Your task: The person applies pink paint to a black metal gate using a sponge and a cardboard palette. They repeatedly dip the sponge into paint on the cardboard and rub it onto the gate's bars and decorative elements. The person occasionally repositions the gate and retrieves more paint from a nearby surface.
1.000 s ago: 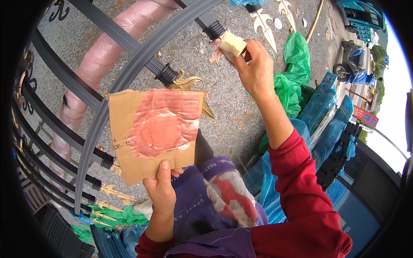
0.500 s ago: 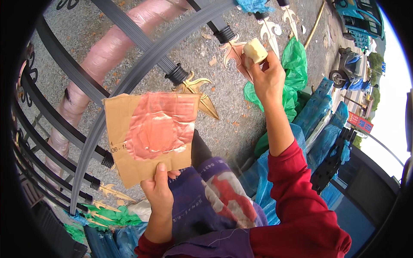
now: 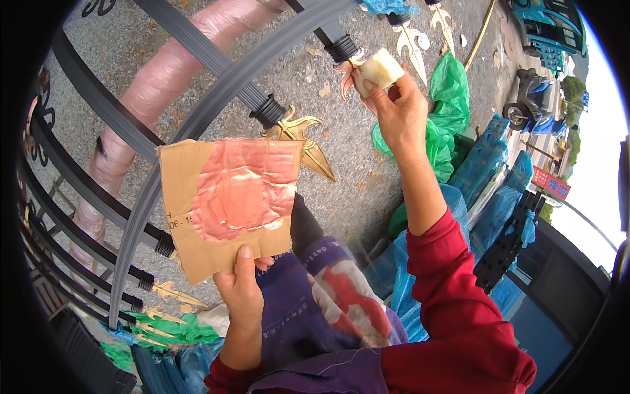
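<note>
A brown piece of cardboard (image 3: 178,203), bearing a shiny patch of pinkish-red paint (image 3: 239,194), is pinched at its lower edge by my left hand (image 3: 243,295). My right hand (image 3: 403,121) grips a pale yellow block of sponge (image 3: 382,69) between thumb and fingers. The sponge covers part of a coppery-pink spearhead finial (image 3: 346,80) at the end of a black bar, apparently touching it. Left of this finial, a gold one (image 3: 302,138) points down toward the right. Two paler finials, one of them this spearhead (image 3: 412,49), lie farther away.
A black metal fence (image 3: 197,125) with a curved rail fills the left. Beneath it runs a pink-wrapped roll (image 3: 164,79). Green plastic (image 3: 449,92) and blue-wrapped bundles (image 3: 482,154) lie at right. Beyond them stands a scooter (image 3: 530,105). My purple apron (image 3: 295,308) covers my lap.
My right hand has shifted slightly left and turned, tilting the sponge over the coppery finial. The cardboard in my left hand has moved only a little.
</note>
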Demonstrator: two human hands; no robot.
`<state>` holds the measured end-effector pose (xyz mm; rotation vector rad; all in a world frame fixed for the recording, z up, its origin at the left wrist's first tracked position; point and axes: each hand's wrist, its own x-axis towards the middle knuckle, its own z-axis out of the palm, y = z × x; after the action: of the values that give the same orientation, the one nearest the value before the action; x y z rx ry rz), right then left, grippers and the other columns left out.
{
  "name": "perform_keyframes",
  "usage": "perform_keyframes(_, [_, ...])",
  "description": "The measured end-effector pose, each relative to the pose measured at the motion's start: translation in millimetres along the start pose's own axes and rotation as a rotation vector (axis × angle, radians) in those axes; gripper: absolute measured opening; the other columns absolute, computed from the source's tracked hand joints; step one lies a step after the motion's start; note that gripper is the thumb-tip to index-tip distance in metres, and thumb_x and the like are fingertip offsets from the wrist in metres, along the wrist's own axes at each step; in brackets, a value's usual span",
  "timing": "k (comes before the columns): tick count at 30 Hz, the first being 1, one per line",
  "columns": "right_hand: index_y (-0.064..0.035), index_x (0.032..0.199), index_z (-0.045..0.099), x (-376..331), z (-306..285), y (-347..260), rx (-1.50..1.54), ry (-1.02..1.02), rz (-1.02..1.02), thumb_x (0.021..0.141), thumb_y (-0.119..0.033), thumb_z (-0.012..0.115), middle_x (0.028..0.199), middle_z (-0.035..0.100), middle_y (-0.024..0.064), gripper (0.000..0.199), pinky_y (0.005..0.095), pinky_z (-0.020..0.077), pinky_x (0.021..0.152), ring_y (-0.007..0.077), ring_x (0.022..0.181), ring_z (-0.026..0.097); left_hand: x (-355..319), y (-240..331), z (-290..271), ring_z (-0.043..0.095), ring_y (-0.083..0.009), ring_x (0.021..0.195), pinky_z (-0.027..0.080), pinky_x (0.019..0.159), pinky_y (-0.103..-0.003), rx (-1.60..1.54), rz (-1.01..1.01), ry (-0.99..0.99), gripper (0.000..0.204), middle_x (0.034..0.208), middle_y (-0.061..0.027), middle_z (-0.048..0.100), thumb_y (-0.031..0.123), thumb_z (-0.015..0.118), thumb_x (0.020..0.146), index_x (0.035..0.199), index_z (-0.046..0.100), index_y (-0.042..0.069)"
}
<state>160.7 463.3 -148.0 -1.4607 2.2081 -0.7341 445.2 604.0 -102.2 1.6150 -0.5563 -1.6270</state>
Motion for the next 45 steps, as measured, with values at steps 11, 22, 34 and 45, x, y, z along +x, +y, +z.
perform_keyframes(11, [0.0012, 0.1, 0.062, -20.1, 8.5, -17.3, 0.191, -0.145, 0.067, 0.082, -0.009, 0.067, 0.079, 0.061, 0.0111, 0.021, 0.0289, 0.0488, 0.061, 0.0198, 0.064, 0.062, -0.3, 4.6, 5.6, 0.056, -0.0142, 0.062, 0.043, 0.057, -0.026, 0.045, -0.009, -0.021, 0.021, 0.072, -0.0097, 0.061, 0.01, 0.045, 0.095, 0.086, 0.057, -0.004])
perform_keyframes(22, [-0.0092, 0.102, 0.064, -0.7, -2.7, -11.3, -0.218, -0.091, -0.416, 0.073, 0.006, 0.061, 0.096, 0.061, 0.0094, 0.033, 0.038, 0.0422, 0.077, 0.0309, 0.09, 0.055, 1.8, 1.8, 3.5, 0.06, -0.0145, 0.062, 0.046, 0.057, -0.025, 0.009, 0.01, -0.02, 0.019, 0.075, -0.0111, 0.063, 0.01, 0.048, 0.095, 0.09, 0.057, -0.005])
perform_keyframes(34, [-0.0084, 0.093, 0.065, 18.5, -21.4, -10.3, -0.236, -0.039, -0.479, 0.074, 0.002, 0.063, 0.092, 0.062, 0.007, 0.022, 0.036, 0.0419, 0.077, 0.0293, 0.085, 0.054, -3.8, 1.4, 9.2, 0.056, -0.0144, 0.062, 0.043, 0.056, -0.026, 0.042, -0.009, 0.009, 0.02, 0.074, -0.0101, 0.062, 0.011, 0.044, 0.095, 0.088, 0.057, -0.003])
perform_keyframes(45, [-0.015, 0.089, 0.066, 51.5, -23.5, 0.0, -0.259, -0.074, -0.582, 0.064, -0.004, 0.072, 0.087, 0.06, 0.0023, 0.028, 0.0382, 0.0416, 0.077, 0.0285, 0.082, 0.052, -7.7, -0.4, 17.5, 0.058, -0.0139, 0.062, 0.045, 0.058, -0.025, 0.036, 0.016, -0.012, 0.02, 0.073, -0.0109, 0.063, 0.01, 0.047, 0.094, 0.09, 0.058, -0.005])
